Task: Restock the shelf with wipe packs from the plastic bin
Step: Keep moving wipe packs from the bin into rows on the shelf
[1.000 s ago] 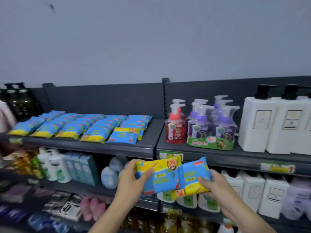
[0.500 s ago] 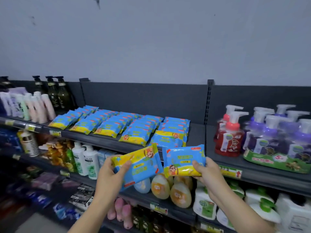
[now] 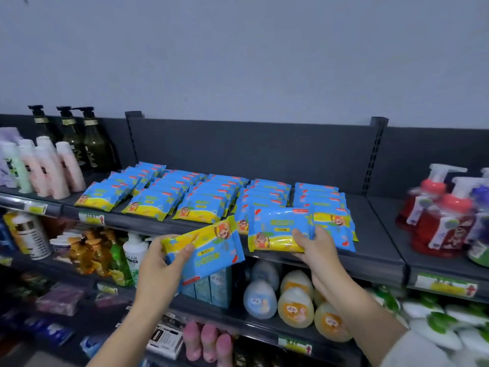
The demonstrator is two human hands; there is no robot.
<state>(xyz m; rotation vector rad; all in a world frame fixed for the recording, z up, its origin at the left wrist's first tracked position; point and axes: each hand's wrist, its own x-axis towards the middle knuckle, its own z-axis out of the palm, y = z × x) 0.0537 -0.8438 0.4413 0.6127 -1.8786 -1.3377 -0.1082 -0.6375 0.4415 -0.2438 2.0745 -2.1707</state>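
Your left hand (image 3: 157, 267) grips a flat blue-and-yellow plastic wipe pack (image 3: 209, 252) by its left end, with the thumb across the printed front and the fingers curled round the edge. The pack is tilted, its right end higher, and it hangs in the air just in front of and below the front lip of the dark grey metal shelf (image 3: 381, 234). Your right hand (image 3: 317, 250) pinches a second blue-and-yellow wipe pack (image 3: 277, 230) at its lower right corner, thumb on the face and fingers behind. You hold this second pack nearly level with its face toward you, at the front edge of the shelf. There it overlaps the front packs of the two rightmost columns. You cannot tell from this view whether its bottom edge touches the shelf. On the shelf, the stocked wipe packs (image 3: 153, 202) lie in five columns running front to back, each pack overlapping the one behind it. To their left stand pale pink and green tubes (image 3: 50, 170), with dark green pump bottles (image 3: 76, 144) behind those against the back panel. On the next shelf section to the right stand red pump bottles (image 3: 436, 218), which are blurred. On the lower shelf between your forearms sit egg-shaped blue and yellow bottles (image 3: 296, 298), and a white pump bottle (image 3: 133, 258) stands just left of your left hand.
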